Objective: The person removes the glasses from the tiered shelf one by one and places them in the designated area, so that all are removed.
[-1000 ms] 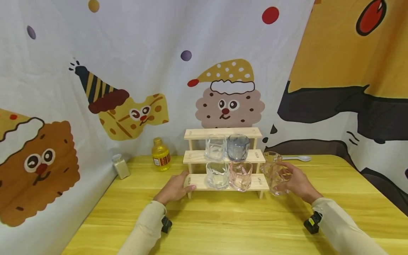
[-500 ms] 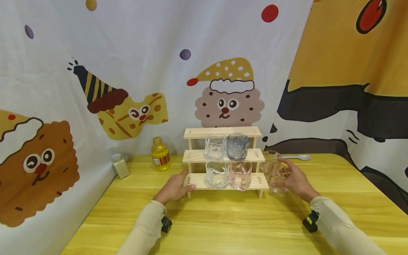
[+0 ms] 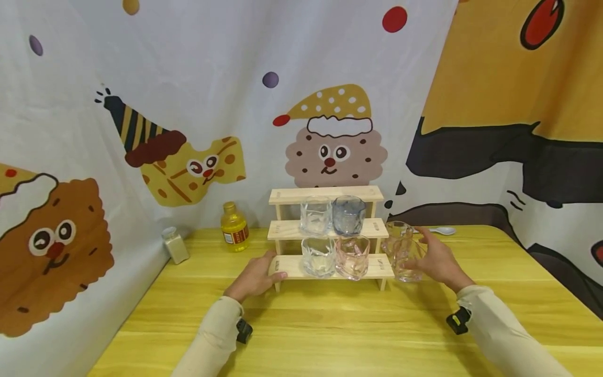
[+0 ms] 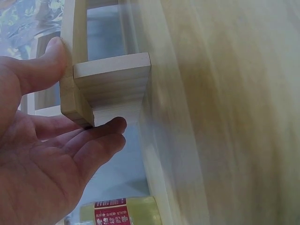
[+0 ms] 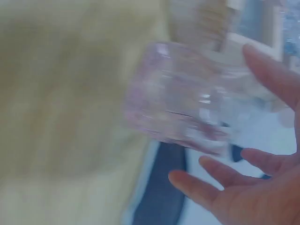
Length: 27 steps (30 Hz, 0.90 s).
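Observation:
A three-tier wooden stand (image 3: 292, 266) stands on the table with four-sided clear, blue-grey and pink glasses on its lower two tiers. My left hand (image 3: 254, 275) grips the left end of the lowest tier, thumb on top of the board (image 4: 112, 65) and fingers below it. Right of the stand, a pinkish faceted glass (image 3: 406, 262) is upright on the table. Around its right side my right hand (image 3: 440, 262) has its fingers spread; in the right wrist view, gaps show between them and the glass (image 5: 173, 98). Another glass (image 3: 399, 230) stands behind it, partly hidden.
A yellow oil bottle (image 3: 234, 228) and a small jar of pale contents (image 3: 175, 246) stand back left. Behind the right hand lies a white spoon (image 3: 443, 230). A printed cloth (image 3: 198, 104) hangs behind the table.
The pinkish glass has shifted slightly back and toward the stand. My right fingers have spread away from it. The left hand keeps its grip on the stand; the head view has shifted slightly.

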### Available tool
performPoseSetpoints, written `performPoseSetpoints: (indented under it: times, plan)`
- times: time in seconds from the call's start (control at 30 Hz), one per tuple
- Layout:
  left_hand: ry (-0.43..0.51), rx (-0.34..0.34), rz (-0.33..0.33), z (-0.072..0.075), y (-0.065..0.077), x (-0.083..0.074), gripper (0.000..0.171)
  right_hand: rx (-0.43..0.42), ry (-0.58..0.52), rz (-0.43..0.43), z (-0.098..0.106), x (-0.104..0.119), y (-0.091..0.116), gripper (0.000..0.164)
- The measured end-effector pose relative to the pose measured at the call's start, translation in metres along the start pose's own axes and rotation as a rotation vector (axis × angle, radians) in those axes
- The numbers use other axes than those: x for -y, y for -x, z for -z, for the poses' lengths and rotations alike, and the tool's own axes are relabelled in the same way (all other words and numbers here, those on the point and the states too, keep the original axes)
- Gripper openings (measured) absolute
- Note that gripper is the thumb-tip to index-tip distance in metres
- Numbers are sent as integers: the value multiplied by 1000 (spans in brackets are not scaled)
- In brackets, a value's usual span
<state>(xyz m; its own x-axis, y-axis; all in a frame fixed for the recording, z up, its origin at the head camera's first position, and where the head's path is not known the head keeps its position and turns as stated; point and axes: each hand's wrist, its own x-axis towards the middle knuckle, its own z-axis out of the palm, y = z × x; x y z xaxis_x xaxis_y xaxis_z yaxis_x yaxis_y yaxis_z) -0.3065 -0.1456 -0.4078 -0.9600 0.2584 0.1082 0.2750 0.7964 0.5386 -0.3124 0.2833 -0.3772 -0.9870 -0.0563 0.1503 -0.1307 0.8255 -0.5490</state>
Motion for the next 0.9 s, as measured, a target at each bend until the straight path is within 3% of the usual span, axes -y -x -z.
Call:
performPoseSetpoints:
  times: [0.17,0.4,0.7,0.9]
  plan:
    - [8,2,8,0,1,1,60,-112,69,86,14,28,4,95]
    - [16,7,26,1,1,3,61,-174,-132,191,13,64,-3,84]
    - [29,3,14,-1,0,3,60,-101,-384,202,-4,88,-28,86]
    - [26,5,20,-3,0,2,61,20,-408,172,-7,100,-39,92]
